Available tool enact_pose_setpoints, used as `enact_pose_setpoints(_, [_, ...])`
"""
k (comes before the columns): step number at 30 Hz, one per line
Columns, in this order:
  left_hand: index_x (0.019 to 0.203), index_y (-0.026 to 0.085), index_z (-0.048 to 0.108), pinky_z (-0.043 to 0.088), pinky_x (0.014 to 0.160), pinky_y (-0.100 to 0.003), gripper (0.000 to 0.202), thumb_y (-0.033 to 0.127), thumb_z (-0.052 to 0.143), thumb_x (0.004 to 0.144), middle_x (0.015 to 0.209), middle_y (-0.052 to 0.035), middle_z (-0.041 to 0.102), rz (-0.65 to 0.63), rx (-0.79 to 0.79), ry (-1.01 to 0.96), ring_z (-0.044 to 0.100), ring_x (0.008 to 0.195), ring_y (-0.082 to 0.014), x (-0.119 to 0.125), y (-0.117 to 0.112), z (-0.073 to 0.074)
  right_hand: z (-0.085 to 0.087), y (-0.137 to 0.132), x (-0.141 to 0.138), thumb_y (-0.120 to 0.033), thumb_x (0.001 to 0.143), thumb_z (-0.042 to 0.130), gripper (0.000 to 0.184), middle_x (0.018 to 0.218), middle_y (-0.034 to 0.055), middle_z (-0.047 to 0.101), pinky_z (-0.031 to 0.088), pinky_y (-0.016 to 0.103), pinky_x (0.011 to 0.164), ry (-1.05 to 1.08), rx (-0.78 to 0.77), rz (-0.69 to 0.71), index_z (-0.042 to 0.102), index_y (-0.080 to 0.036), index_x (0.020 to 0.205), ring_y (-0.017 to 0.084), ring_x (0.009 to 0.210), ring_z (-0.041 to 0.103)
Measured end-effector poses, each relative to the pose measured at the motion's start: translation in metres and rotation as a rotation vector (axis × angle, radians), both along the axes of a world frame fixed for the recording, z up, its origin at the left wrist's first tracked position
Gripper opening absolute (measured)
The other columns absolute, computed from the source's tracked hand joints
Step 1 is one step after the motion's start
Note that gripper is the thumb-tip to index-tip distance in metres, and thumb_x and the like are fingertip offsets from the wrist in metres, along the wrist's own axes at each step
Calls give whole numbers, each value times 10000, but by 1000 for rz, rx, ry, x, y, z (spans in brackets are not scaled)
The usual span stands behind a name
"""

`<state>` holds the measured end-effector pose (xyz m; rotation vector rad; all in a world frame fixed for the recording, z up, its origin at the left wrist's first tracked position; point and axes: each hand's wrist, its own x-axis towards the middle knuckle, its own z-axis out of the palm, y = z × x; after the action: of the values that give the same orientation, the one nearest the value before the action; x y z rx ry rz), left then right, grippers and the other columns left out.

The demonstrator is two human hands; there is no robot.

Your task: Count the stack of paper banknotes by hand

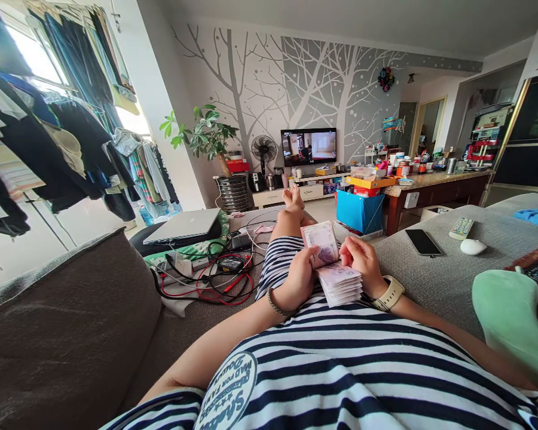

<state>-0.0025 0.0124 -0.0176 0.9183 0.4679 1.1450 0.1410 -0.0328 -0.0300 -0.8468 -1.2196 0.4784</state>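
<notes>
A bundle of pinkish-purple banknotes (321,240) is held over my lap by my left hand (301,273), its thumb pressed on the face of the notes. Part of the bundle stands up, while the other notes (339,283) hang folded down in a layered fan toward my belly. My right hand (362,260) is just right of the bundle, fingers curled in and fingertips close to the upright notes' edge. No note shows between its fingertips. A bracelet (278,303) circles my left wrist and a pale watch (391,294) my right.
Tangled cables and chargers (224,263) lie left of my legs, beside a silver laptop (183,226). On the sofa to the right are a phone (424,242), a remote (461,227), a white mouse (473,247) and a green cushion (502,310). A blue box (358,211) stands beyond.
</notes>
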Motion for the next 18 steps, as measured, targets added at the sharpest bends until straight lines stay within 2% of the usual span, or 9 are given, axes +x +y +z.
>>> enact_pose_setpoints(6, [936, 124, 746, 594, 829, -351, 263, 177, 760, 679, 986, -104, 793, -3, 9, 3, 736, 808, -220, -3, -10, 8, 3, 5, 0, -902, 784, 666, 711, 573, -2, 474, 360, 294, 540, -34, -19, -99, 495, -223, 658, 141, 548, 422])
enact_pose_setpoints(12, [928, 136, 735, 597, 881, -359, 294, 157, 807, 645, 891, -73, 774, -24, 14, 25, 722, 759, -195, -4, -11, 7, 1, 5, 1, -803, 829, 674, 620, 608, 7, 503, 372, 293, 559, -72, -16, -132, 545, -213, 689, 157, 599, 446])
enact_pose_setpoints(18, [943, 120, 749, 598, 837, -333, 283, 174, 789, 668, 927, -85, 781, -38, 20, 33, 717, 765, -191, -4, -9, 6, 1, 5, 1, -798, 830, 672, 614, 623, 16, 526, 396, 300, 578, -74, -22, -154, 554, -211, 692, 168, 616, 479])
